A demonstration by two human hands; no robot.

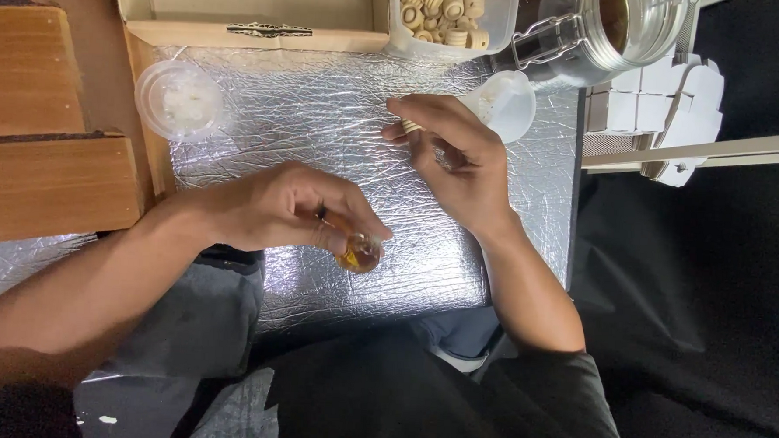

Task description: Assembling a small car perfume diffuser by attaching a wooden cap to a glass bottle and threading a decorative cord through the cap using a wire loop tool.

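One camera only, worn on the person's head, looks almost straight down over the lap at the foil-covered desk [342, 112] from close above. Its far edge sits at the top of the view, the person's arms enter from the bottom, and black floor shows at right.

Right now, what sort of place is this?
Probably a small craft or packing bench: silver foil sheet as work surface, a tub of wooden beads, a clip-top glass jar.
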